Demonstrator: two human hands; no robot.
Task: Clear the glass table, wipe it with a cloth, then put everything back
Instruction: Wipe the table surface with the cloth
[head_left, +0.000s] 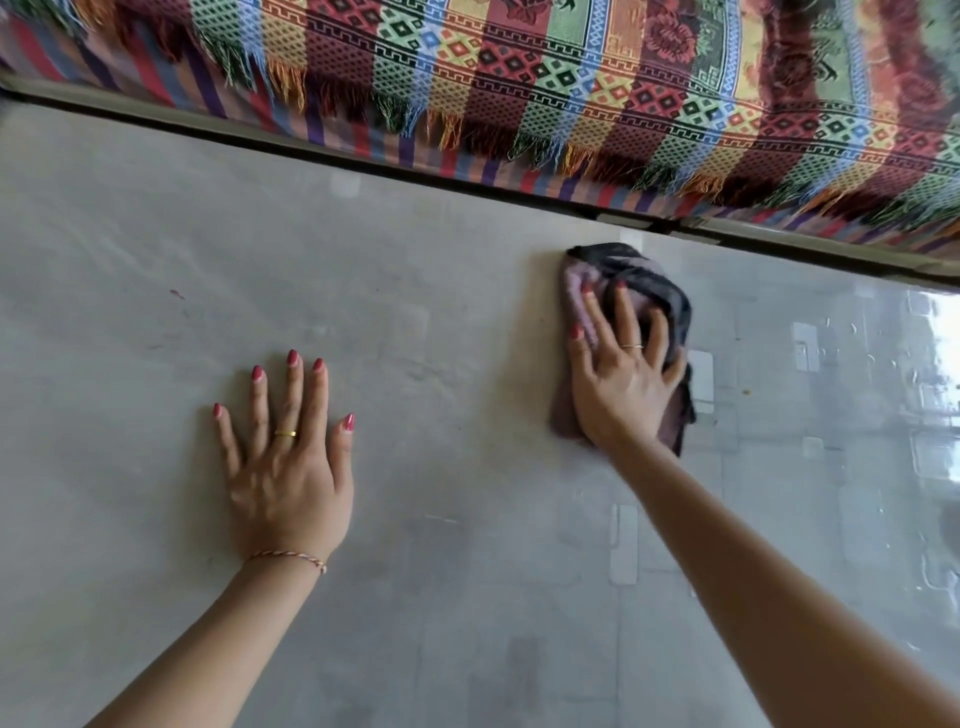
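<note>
The glass table (441, 322) fills most of the view, its top showing faint smears and reflections. My left hand (288, 467) lies flat on the glass at lower left, fingers spread and straight. My right hand (621, 374) presses on a crumpled purple and dark cloth (649, 280) near the table's far edge, right of centre. The fingers bend a little over the bunched cloth, and the thumb side is hidden under the hand.
Just beyond the table's far edge (363, 156) runs a sofa covered by a multicoloured patterned throw with fringe (519, 93). Bright window reflections and some specks lie on the glass at the right (883, 364).
</note>
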